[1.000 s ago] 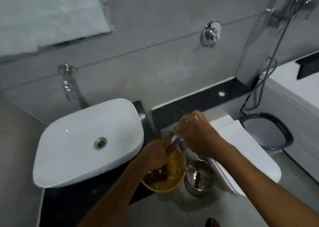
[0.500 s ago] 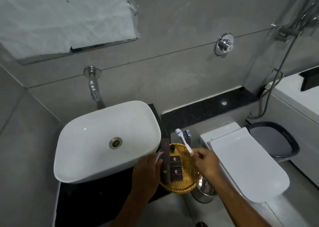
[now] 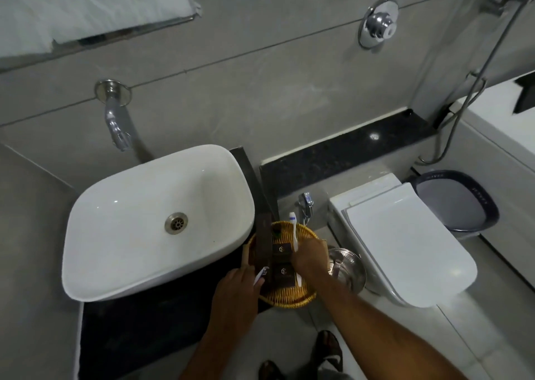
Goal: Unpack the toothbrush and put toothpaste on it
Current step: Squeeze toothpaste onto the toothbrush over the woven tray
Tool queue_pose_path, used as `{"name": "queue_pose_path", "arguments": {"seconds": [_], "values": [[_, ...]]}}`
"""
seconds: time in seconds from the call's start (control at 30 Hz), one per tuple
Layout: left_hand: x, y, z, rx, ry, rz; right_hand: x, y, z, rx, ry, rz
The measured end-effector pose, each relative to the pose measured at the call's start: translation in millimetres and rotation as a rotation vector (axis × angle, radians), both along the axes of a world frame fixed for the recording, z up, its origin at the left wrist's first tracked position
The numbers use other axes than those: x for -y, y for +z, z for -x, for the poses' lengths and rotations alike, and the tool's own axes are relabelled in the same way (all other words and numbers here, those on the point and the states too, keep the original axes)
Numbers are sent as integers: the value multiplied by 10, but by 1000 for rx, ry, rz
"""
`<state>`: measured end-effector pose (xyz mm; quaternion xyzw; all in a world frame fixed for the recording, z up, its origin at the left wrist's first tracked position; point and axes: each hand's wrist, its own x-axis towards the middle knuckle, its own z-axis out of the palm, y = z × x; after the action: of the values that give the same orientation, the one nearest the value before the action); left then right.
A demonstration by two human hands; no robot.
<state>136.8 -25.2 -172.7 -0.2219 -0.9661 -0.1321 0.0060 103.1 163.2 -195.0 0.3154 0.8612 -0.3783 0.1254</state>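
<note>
Two bare hands are working over one round woven basket (image 3: 289, 300) that is sitting on the dark counter (image 3: 139, 330) just beside the single white basin (image 3: 121, 235); the right hand (image 3: 311, 259) is closing around the lower handle of one white toothbrush (image 3: 294, 232), which is standing nearly upright above the basket with its bristled head pointing away from the person; the end of the handle is poking out below the hand, over the basket.

The left hand (image 3: 238, 290) is resting at the basket's near-left edge, its fingers pinching one small white tube (image 3: 259, 276) with blue print, probably the toothpaste, which is slanting up toward the basket; whether its cap is on cannot be told.

Inside the basket two small dark boxes (image 3: 282, 249) with pale logos are lying one behind the other, and one long dark box (image 3: 264, 243) is leaning across the basket's left rim toward the basin.

One shiny metal bin (image 3: 348, 268) is sitting just right of the basket, partly behind the right wrist; one white toilet (image 3: 405, 243) with its lid down is standing further right, and one dark round basin (image 3: 457, 203) is lying beyond it; one wall tap (image 3: 115, 119) is hanging above the basin.
</note>
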Motion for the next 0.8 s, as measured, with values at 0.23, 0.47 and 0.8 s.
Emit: {"name": "queue_pose_path", "arguments": {"seconds": [0.23, 0.47, 0.8], "values": [[-1, -15, -7, -16, 3, 12, 39, -40, -9, 10, 36, -53], [-160, 260, 77, 189, 66, -66, -103, 364, -138, -351, 52, -13], [-561, 257, 487, 909, -189, -49, -484, 460, -325, -325, 788, -250]]}}
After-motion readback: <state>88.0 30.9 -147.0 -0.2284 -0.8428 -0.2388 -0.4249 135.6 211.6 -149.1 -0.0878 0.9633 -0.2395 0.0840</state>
